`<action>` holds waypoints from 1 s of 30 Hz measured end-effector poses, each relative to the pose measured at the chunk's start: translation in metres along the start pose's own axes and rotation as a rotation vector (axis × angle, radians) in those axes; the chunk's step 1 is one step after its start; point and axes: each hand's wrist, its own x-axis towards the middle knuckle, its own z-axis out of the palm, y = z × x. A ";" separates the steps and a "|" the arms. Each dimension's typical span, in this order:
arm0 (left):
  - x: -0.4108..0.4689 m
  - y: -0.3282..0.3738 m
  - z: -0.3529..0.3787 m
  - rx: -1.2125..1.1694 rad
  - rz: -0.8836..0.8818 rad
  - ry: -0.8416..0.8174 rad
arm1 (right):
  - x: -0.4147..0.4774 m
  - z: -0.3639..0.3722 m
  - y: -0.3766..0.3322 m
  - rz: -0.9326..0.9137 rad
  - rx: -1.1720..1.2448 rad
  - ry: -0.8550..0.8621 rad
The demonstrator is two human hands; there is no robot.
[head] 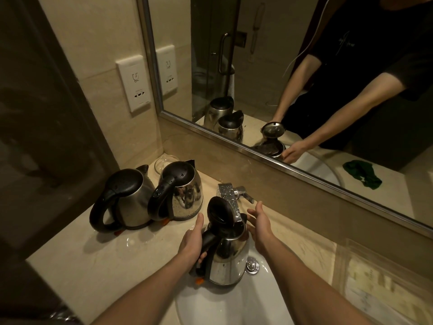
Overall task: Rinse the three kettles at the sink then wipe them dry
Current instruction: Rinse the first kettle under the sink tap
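Within left grip [191, 245]: handle of kettle [228, 262], body above sink [222, 307].

A clear glass dish [161, 161] sits in the back left corner of the counter [93, 266], below the mirror [269, 78]. I see 1 white socket plate [133, 83] on the left wall. A printed sheet [379, 285] lies at the counter's right edge.

Head view, single, wide-angle: looking forward and steeply down from the wearer's head, sitting close above the sink [222, 308] at lower centre. Facing the mirror [257, 66] and the back wall [293, 188] across the top half. Taking in the desk [93, 266] at lower left. Bowing straight edges near the borders. Showing the same desk again, from the opposite side, in the mirror's reflection.
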 end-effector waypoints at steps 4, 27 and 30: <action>-0.001 -0.001 -0.001 0.012 -0.001 -0.003 | 0.000 0.000 0.000 -0.002 0.004 0.004; -0.001 -0.004 -0.002 0.034 0.025 -0.013 | 0.001 0.002 0.000 0.008 -0.002 0.026; -0.001 -0.004 -0.002 0.032 0.030 -0.019 | 0.001 0.001 0.000 0.007 -0.003 0.024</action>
